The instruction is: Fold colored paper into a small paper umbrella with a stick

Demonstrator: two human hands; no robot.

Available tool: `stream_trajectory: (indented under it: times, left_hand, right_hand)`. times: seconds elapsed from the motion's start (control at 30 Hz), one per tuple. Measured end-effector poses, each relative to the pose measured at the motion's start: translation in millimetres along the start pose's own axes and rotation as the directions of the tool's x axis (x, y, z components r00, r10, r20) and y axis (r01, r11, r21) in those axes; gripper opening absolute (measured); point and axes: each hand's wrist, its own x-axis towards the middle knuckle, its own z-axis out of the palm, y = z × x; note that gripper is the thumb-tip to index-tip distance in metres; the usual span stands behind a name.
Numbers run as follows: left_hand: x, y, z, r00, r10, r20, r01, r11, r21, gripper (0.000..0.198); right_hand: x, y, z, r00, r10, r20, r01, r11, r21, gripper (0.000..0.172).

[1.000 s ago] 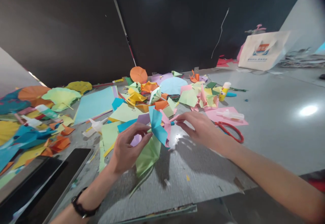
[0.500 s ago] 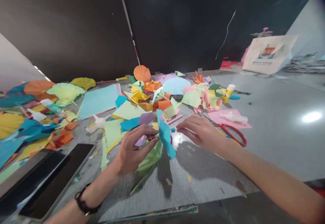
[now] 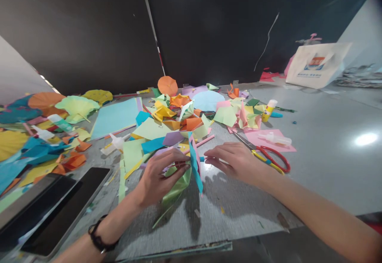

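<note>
At 12 o'clock from mid-view, a black wall (image 3: 215,28), and beneath it a grey worktop (image 3: 325,167) strewn with coloured paper (image 3: 163,112). At 2 o'clock, a white tote bag (image 3: 318,66), standing with a printed logo on its front. At 9, a light-blue sheet (image 3: 115,117), lying flat; at 8, a dark-screened phone (image 3: 67,211). Between 3 and 4, red-handled scissors (image 3: 274,157), lying just beyond the right hand (image 3: 229,160). At 7, the left hand (image 3: 165,173), with a black bracelet (image 3: 97,235) around its wrist. At 6, a blue-and-pink paper piece (image 3: 194,161), held edge-on above the worktop, with the left thumb and finger pinching its left side, exact contact partly hidden. Just below the left hand, a light-green folded paper (image 3: 179,185). At 3, a yellow glue stick (image 3: 269,110), leaning slightly. Smallest, a blue tip (image 3: 202,159), jutting from the paper piece's right side, pinched in the right hand's fingertips.
</note>
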Motion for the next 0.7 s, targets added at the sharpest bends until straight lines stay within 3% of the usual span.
stream_trajectory:
  times: [0.4, 0.7]
  left_hand:
    - [-1.2, 0.0, 0.3, 0.999, 0.022, 0.045, -0.021, 0.999, -0.032, 0.014]
    - [-2.5, -1.9, -0.3, 0.998, 0.034, 0.045, -0.031, 0.998, -0.059, 0.016]
  right_hand:
    - [1.7, -8.3, 0.4, 0.999, -0.048, -0.004, 0.048, 0.999, 0.018, 0.018]
    - [1.3, -7.2, -1.4, 0.999, 0.02, 0.039, -0.024, 0.995, 0.098, 0.016]
